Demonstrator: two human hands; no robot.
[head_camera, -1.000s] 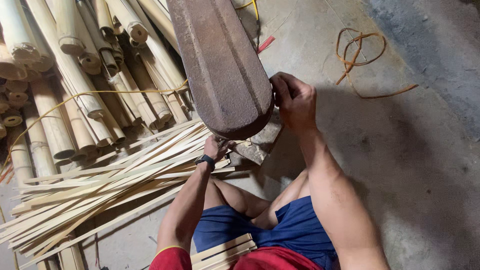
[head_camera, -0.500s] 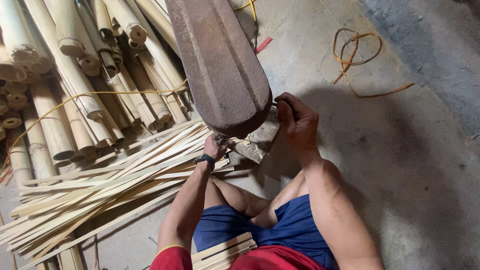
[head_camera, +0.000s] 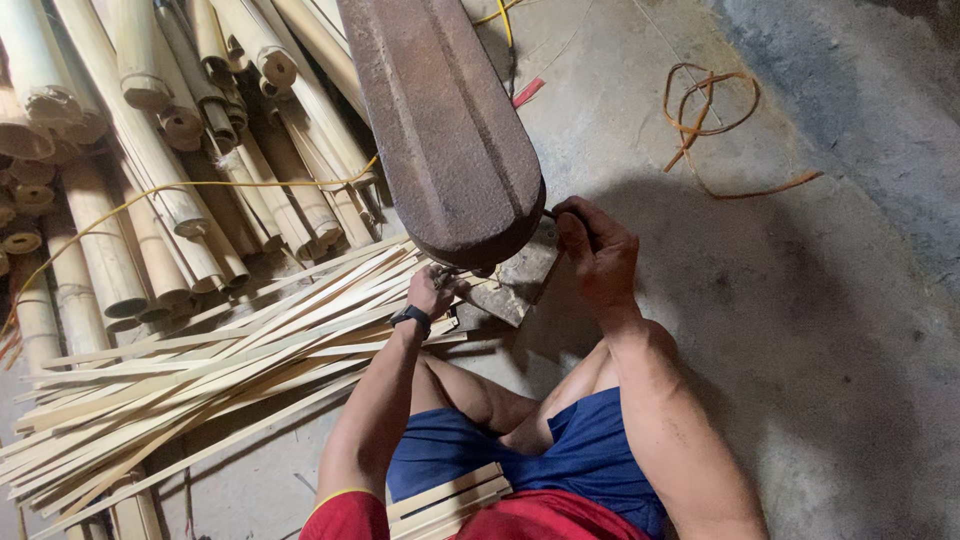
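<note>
1. Under the far end of the rusty blade (head_camera: 440, 130), both hands were right up at the cutting edge. Left hand (head_camera: 432, 290) was curled shut around something small beneath the tip; I couldn't tell what, the blade hid it. Right hand (head_camera: 598, 255) was wrapped closed on a thin dark handle (head_camera: 550, 213) sticking out from the blade's right side.
2. Biggest worry, I'd say: fingers that close to a heavy edge. A slip of whatever the left hand pinched could have put knuckles under the metal.
3. Block (head_camera: 520, 275) under the tip sat tilted on the floor (head_camera: 800, 330), so it looked like it might rock if pushed sideways.
4. Split strips (head_camera: 220, 370) fanned out to the left, touching the left wrist and watch (head_camera: 411, 318). Easy to snag a forearm on those.
5. Whole bamboo poles (head_camera: 150, 170) were piled far left, a yellow cord (head_camera: 230, 185) draped over them.
6. Orange cord (head_camera: 715, 120) lay looped far right, well apart from the hands.
7. More strips (head_camera: 450, 495) rested on the lap, near edge.
</note>
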